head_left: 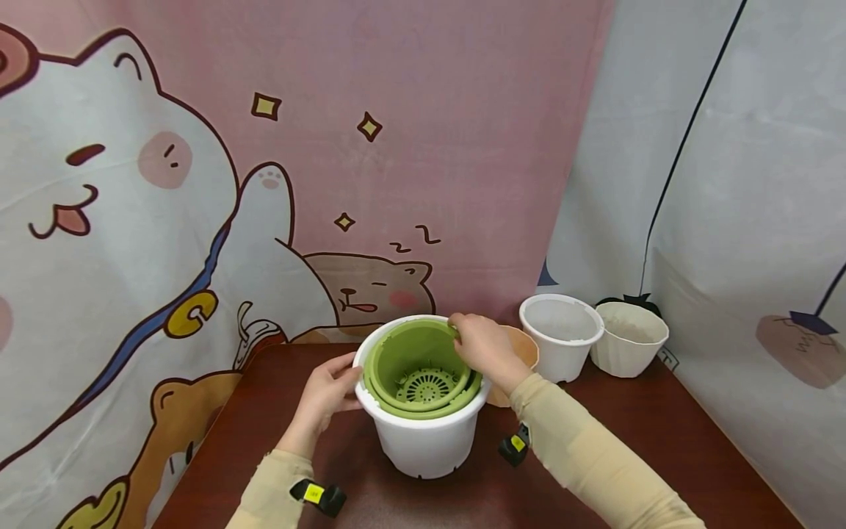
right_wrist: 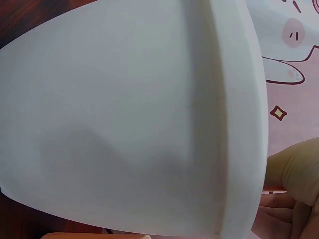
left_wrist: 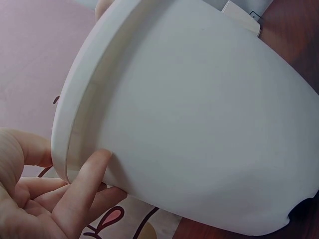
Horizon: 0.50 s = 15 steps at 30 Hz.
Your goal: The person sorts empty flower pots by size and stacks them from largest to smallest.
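A large white flowerpot (head_left: 426, 444) stands upright on the table. Nested inside it are two green flowerpots, the outer one (head_left: 423, 413) and a smaller inner one (head_left: 413, 349) with a slotted base. At the white pot's left side, my left hand (head_left: 327, 397) holds its rim, thumb on the edge and fingers against the outer wall, as the left wrist view (left_wrist: 75, 191) confirms. My right hand (head_left: 485, 349) grips the inner green pot's rim at the upper right. In the right wrist view, the white pot's wall (right_wrist: 114, 109) hides the fingertips of that hand (right_wrist: 294, 194).
Behind my right hand is a partly hidden orange pot (head_left: 522, 345). Another white pot (head_left: 562, 330) and a cream, fluted pot (head_left: 629, 339) stand at the back right of the dark red table (head_left: 568, 441). A printed cloth (head_left: 463, 147) hangs behind.
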Tool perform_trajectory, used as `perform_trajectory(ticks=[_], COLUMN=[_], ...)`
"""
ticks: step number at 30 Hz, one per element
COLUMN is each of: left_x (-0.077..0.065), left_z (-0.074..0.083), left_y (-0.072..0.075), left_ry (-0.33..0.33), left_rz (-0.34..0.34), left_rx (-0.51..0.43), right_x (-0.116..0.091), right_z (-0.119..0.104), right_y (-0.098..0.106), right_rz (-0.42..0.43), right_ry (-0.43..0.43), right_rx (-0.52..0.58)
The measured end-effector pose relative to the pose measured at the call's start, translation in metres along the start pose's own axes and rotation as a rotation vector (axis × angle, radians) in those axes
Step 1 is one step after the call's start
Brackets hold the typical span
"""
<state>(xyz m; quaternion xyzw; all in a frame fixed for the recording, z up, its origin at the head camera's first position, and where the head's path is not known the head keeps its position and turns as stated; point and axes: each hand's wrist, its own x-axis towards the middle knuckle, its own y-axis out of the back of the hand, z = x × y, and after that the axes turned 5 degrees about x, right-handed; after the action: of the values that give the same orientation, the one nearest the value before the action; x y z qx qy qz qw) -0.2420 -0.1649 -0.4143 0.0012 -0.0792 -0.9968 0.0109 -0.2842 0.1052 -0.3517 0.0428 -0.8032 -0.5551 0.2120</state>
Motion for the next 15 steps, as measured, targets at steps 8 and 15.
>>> perform_trajectory(ticks=[8,15], left_x=[0.0011,0.0014], left_z=[-0.0008,-0.0010], left_y=[-0.0005,-0.0006], left_ry=[-0.001,0.001], left_rz=[0.002,0.002], left_rx=[-0.001,-0.005], right_x=[-0.0012,-0.0040], right_z=[-0.0017,-0.0024], right_y=[0.0012,0.0055], right_rz=[0.007,0.038], right_ry=[-0.006,0.017], right_rx=[-0.017,-0.034])
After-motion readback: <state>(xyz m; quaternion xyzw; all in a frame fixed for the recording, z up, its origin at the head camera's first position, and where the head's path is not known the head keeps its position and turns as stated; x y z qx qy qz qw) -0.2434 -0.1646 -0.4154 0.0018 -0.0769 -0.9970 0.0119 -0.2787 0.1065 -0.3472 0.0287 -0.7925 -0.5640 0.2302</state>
